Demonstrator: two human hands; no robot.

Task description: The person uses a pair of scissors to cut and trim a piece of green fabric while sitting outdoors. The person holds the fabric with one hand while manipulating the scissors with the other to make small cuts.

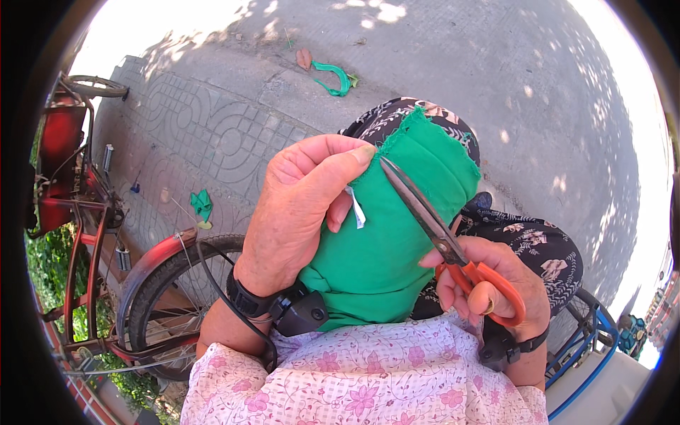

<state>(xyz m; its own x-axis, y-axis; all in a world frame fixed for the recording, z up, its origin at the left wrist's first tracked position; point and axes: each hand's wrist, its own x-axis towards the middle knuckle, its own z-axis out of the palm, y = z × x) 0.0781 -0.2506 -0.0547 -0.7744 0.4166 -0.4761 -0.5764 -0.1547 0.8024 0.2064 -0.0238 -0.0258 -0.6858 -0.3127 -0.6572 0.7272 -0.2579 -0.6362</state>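
Observation:
A green piece of cloth (375, 248) lies across my lap, its far edge frayed and uneven. My left hand (304, 184) pinches that frayed edge between thumb and fingers. A small white tag (356, 210) sticks out of the cloth beside these fingers. In my right hand (496, 280) is a pair of scissors (453, 248) with orange handles, thumb and fingers through the loops. Its blades look closed or nearly so and lie over the cloth, their tips just beside my left thumb at the edge.
A red bicycle (134, 283) stands close on the left. Green scraps lie on the pavement, one curved strip (340, 79) ahead and a crumpled piece (201, 204) near the bicycle wheel. A blue metal frame (591, 340) is at the lower right.

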